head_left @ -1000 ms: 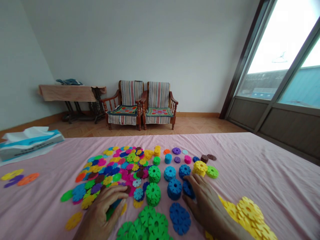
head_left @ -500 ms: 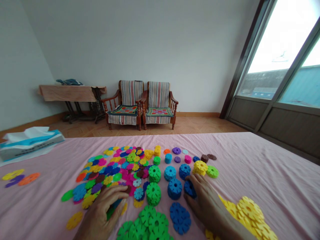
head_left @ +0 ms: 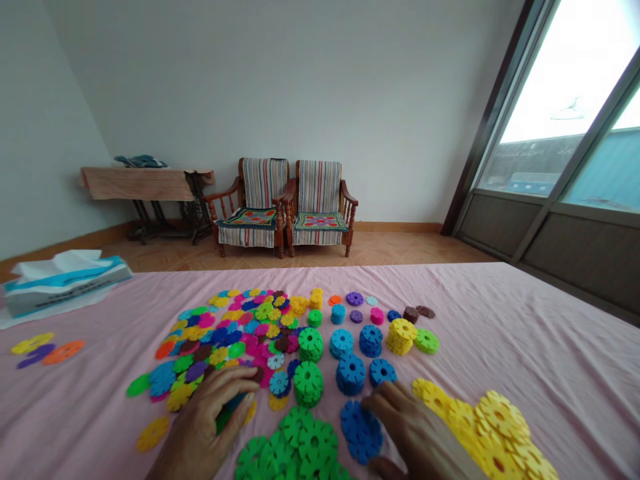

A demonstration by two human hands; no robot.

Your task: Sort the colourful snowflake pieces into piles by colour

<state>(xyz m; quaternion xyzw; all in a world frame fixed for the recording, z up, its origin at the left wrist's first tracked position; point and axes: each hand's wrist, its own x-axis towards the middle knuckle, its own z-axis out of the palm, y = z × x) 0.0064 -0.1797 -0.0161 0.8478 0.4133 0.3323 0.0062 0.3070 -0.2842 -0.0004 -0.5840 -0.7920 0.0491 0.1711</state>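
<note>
Apparently mid-sort by colour, the right hand [head_left: 415,433] rests fingers loosely apart on the flat blue discs [head_left: 361,431] beside the green stack [head_left: 308,383], while the left hand [head_left: 210,420] cups a partly hidden piece left of that stack; lifting one blue disc cleanly seems next.

Flat dark-blue toothed discs [head_left: 361,430] lie clustered on the pink sheet — a blue-green stack [head_left: 230,410] stands left.

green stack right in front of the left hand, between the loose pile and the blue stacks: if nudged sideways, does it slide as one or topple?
The green stack is loose notched discs piled flat, so a push would probably shear the upper ones off. It looks like light plastic on a soft pink cloth, so it likely drags rather than glides. Toppled discs would probably fall flat, not roll.
</note>
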